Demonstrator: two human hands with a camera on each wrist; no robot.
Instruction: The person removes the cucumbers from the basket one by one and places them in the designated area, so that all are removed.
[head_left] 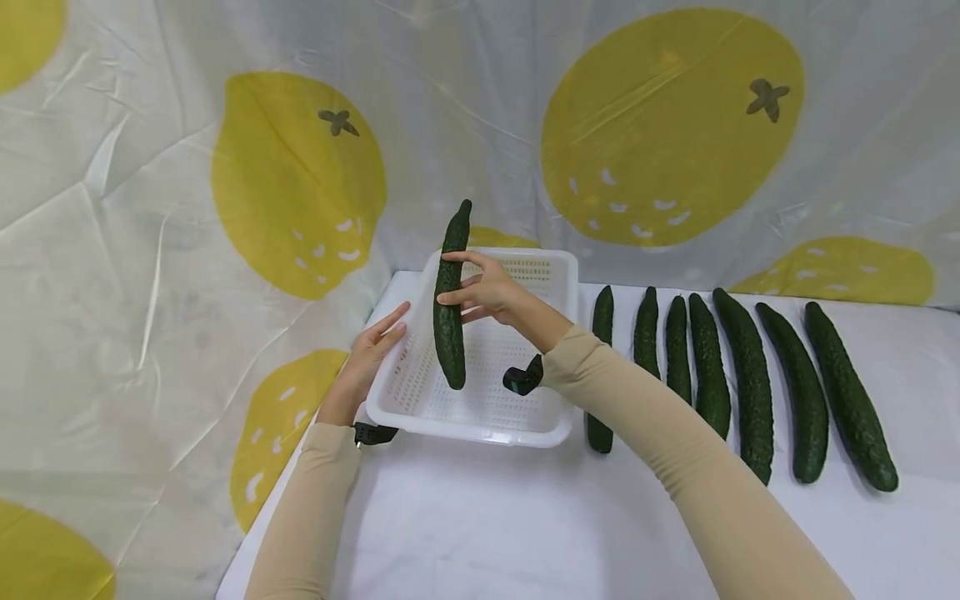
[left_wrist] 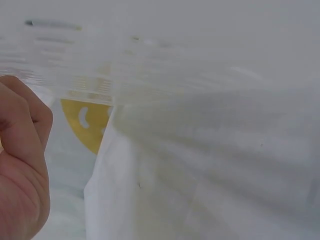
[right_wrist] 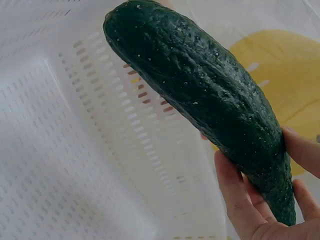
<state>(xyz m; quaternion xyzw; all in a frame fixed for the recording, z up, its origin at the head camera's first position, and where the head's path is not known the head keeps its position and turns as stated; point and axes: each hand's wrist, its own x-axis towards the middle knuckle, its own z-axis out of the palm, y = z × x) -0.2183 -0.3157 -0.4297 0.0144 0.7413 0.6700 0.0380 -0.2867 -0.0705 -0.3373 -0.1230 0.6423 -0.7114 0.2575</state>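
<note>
My right hand [head_left: 489, 290] pinches a dark green cucumber [head_left: 450, 333] between thumb and fingers, near its narrower end. The cucumber is held lengthwise over a white plastic basket [head_left: 472, 435] with slotted walls. In the right wrist view, the blunt end of this cucumber [right_wrist: 195, 85] points to the upper left, over the basket wall [right_wrist: 125, 110]. At the basket's left side, my left hand [head_left: 367, 358] rests against the outer wall with extended fingers. Part of that hand shows through the wall's slots in the right wrist view.
Several cucumbers [head_left: 744, 375] lie side by side in a row right of the basket, partly covered by my right sleeve [head_left: 675, 450]. A lemon-print curtain [head_left: 465, 100] hangs behind and to the left of the white table [head_left: 480, 517].
</note>
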